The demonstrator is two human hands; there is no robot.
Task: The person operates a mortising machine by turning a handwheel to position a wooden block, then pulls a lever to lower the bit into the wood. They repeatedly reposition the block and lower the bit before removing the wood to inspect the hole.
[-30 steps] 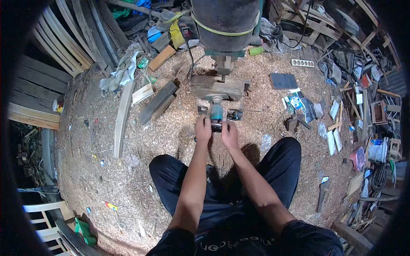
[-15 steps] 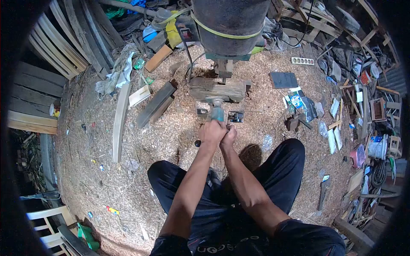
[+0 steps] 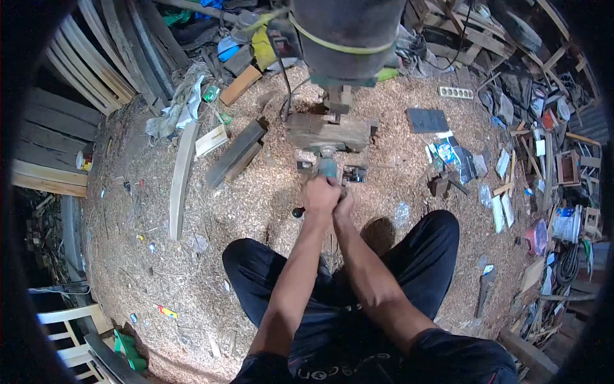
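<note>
My left hand [image 3: 321, 194] is wrapped over a teal tool, its thumb side towards my other hand. The teal tool [image 3: 327, 168] looks like a power tool, and its far end meets a weathered wooden block [image 3: 323, 131]. Pressed beside the left, my right hand [image 3: 344, 202] is closed too, apparently on the tool's near end, though its fingers are mostly hidden. A black metal fitting [image 3: 354, 174] lies just right of the tool. A round black knob [image 3: 298, 212] shows left of my wrists.
A big dark drum-shaped body [image 3: 345, 38] with a yellow band rises beyond the block. Wood chips cover the ground. Dark beams [image 3: 236, 153] and a pale curved board [image 3: 182, 182] lie to the left. A black panel [image 3: 427, 120] and a power strip [image 3: 455, 93] lie right.
The view has shifted slightly. Both hands stay closed together at the teal tool, which still meets the wooden block.
</note>
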